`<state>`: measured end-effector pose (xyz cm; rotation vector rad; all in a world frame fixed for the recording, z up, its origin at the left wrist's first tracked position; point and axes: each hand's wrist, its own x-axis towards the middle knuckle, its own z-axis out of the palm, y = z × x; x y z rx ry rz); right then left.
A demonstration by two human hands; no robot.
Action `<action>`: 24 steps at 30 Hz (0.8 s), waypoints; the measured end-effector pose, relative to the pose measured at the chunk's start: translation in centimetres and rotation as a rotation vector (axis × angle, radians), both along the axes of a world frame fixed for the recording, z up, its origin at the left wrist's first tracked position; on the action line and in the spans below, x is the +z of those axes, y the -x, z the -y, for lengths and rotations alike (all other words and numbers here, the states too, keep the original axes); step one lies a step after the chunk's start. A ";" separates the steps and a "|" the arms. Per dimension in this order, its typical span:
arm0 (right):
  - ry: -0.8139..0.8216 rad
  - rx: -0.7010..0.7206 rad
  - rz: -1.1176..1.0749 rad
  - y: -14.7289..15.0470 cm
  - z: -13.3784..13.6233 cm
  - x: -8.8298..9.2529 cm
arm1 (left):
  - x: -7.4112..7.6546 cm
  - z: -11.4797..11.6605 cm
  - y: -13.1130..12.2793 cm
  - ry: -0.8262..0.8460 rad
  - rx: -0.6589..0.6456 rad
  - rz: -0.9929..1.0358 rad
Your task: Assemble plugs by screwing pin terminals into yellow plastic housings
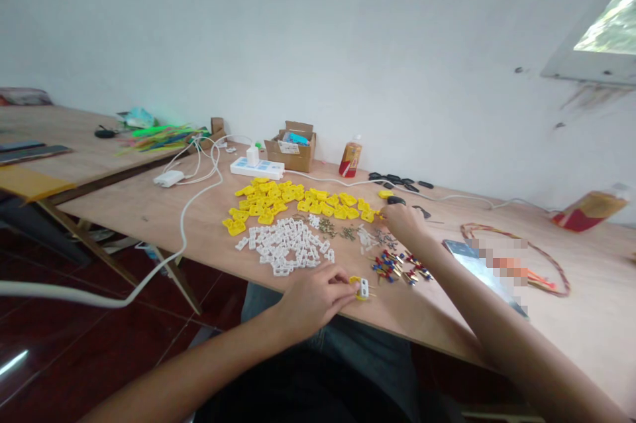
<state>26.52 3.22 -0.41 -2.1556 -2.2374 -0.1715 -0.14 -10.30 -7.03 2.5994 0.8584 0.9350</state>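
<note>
We're facing a white wall (318, 45) w/ a window (609, 28) up at the R, and a dark red tile floor (44, 357) is showing below at the L. A long wooden counter (129, 211) is running across the view, w/ a 2nd wooden table (64, 128) standing just beyond its L end, carrying a heap of green & pink strips (163, 139). Along the counter's back edge we're seeing a white power strip (257, 168) w/ white cables (199, 211) trailing off it, a cardboard box (291, 152), an orange bottle (350, 156) and a row of small black pcs (397, 181). Further R, a red-and-orange bottle (591, 211) is lying on its side near a loop of braided wire (561, 270) and a blurred flat device (477, 264).

Mid-counter, we're working beside a big pile of yellow plastic pcs (293, 201), a pile of white plastic pcs (285, 244), small screws (328, 227) and red/blue/gold pin terminals (397, 267). Our L hand (311, 300) is hovering near the counter's front edge, fingers (338, 279) pinching a yellow housing (354, 285) w/ a white insert (364, 288), just in front of the terminals. Our R hand (405, 223) is gripping what looks like a black-handled tool (396, 200), fingers (390, 214) curled round it, right by the yellow pile's R end.
</note>
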 end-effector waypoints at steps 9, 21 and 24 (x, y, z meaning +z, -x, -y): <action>-0.235 0.186 -0.381 -2.1 1.0 2.8 | 0.4 0.0 0.3 0.089 -0.007 0.014; -0.076 0.653 -1.798 5.6 15.5 1.3 | 1.0 -0.9 -1.9 0.243 -0.024 0.047; -0.051 0.606 -1.802 6.3 15.4 -0.1 | 1.1 -0.7 -1.7 0.285 -0.029 0.078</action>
